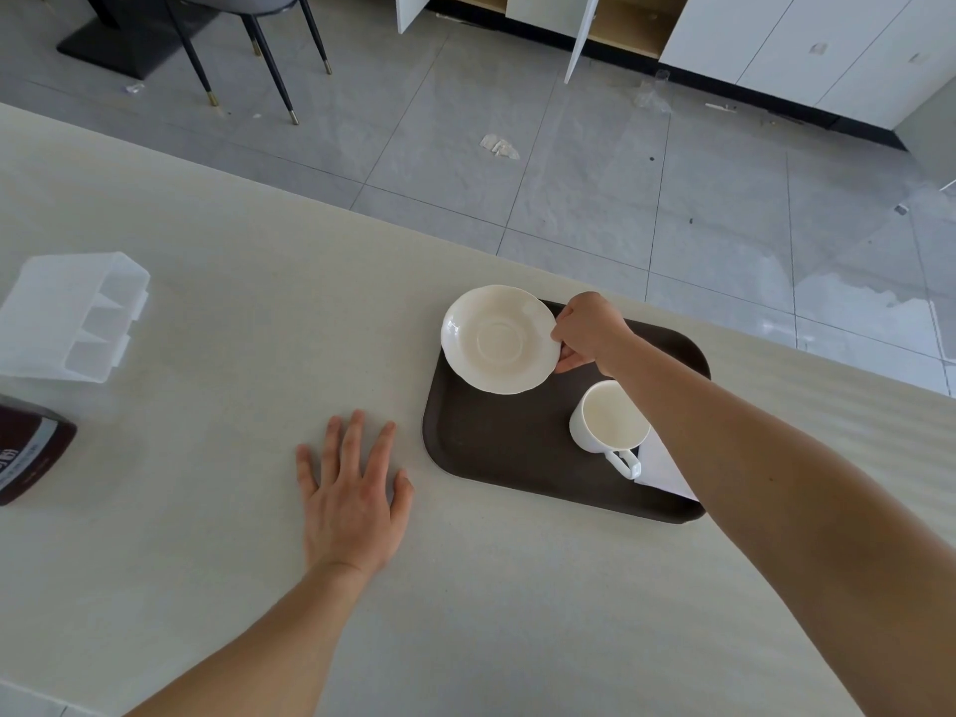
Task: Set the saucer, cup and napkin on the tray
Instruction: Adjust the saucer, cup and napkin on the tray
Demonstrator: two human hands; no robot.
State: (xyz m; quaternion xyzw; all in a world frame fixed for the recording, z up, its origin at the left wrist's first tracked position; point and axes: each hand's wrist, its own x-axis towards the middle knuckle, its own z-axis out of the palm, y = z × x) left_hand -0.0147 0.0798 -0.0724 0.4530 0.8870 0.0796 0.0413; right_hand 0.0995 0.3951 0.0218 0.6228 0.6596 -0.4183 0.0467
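Note:
A dark brown tray (496,447) lies on the pale countertop at centre right. My right hand (587,331) grips the right rim of a cream saucer (499,338), which is over the tray's far left corner and overhangs its edge. A white cup (608,416) stands upright on the tray, handle toward me. A white napkin (662,465) lies on the tray's near right part, mostly hidden under my right forearm. My left hand (352,489) rests flat on the counter left of the tray, fingers spread, holding nothing.
A clear plastic divided container (72,315) sits at the counter's left. A dark red package (28,452) lies at the left edge. The counter's far edge runs diagonally just behind the tray, with tiled floor, chair legs and white cabinets beyond.

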